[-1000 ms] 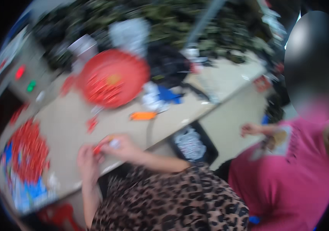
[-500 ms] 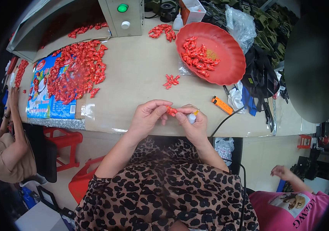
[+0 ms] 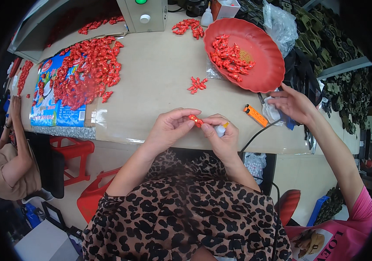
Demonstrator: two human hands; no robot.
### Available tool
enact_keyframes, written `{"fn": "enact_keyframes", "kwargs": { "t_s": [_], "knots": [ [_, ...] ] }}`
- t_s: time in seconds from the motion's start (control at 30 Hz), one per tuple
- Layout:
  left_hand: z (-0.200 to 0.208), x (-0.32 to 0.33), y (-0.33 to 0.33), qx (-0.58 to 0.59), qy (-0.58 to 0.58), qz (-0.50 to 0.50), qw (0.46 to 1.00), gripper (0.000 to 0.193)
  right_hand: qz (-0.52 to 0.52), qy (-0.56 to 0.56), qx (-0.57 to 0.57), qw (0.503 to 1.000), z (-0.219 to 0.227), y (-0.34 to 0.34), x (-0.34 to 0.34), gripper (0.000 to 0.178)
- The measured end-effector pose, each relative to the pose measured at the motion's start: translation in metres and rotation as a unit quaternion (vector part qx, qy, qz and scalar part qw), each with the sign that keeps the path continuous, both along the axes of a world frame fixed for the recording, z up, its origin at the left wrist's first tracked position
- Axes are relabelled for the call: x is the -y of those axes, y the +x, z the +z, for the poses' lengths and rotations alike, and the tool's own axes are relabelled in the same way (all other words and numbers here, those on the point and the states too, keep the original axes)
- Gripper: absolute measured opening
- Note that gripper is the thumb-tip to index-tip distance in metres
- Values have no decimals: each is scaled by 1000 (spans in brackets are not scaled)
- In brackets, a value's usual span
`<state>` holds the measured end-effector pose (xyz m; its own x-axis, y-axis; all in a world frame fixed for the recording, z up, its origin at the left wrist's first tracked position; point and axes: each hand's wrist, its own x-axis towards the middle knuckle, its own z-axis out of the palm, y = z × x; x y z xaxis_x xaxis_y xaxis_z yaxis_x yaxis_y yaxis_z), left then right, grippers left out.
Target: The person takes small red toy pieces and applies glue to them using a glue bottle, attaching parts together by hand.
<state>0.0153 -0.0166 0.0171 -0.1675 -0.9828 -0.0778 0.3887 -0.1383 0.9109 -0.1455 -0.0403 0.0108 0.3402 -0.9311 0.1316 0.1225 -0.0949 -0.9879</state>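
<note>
A small shiny red figure [image 3: 196,120] is pinched between my two hands above the table's near edge. My left hand [image 3: 168,128] grips its left end with thumb and forefinger. At the other end, my right hand [image 3: 224,141] touches it with thumb and fingertip. That same hand also cradles a small white squeeze bottle [image 3: 220,130] with a yellowish tip. Just beyond my hands lies a small cluster of red figures [image 3: 197,85]. A scalloped red bowl [image 3: 268,56], farther right, holds several more.
Red figures [image 3: 90,71] are heaped on blue printed cardboard [image 3: 70,121] at left, before a grey machine [image 3: 144,8]. An orange-and-black tool [image 3: 255,115] and a cable [image 3: 255,134] lie right. A co-worker's hand [image 3: 292,103] reaches beside the bowl; another person [image 3: 14,169] sits left.
A co-worker's arm in a pink sleeve has come over the table at right, its hand by the bowl. My hands keep their place, with the red figure turned slightly.
</note>
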Motion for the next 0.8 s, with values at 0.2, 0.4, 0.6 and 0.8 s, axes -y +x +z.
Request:
{"fn": "enact_keyframes", "kwargs": {
  "t_s": [0.2, 0.4, 0.6, 0.8],
  "knots": [
    [0, 2, 0, 3, 13, -17, 1000, 24, -15, -26, -16, 999, 12, 6, 1, 9],
    [-2, -2, 6, 15, 4, 0, 1000, 23, -18, -97, -40, 994, 1, 8, 1, 10],
    [0, 2, 4, 0, 7, -29, 1000, 22, -25, -132, -68, 989, 3, 5, 2, 10],
    [-6, 2, 5, 37, -8, -21, 999, 21, -24, -91, -58, 994, 1, 6, 0, 9]
  ]
}}
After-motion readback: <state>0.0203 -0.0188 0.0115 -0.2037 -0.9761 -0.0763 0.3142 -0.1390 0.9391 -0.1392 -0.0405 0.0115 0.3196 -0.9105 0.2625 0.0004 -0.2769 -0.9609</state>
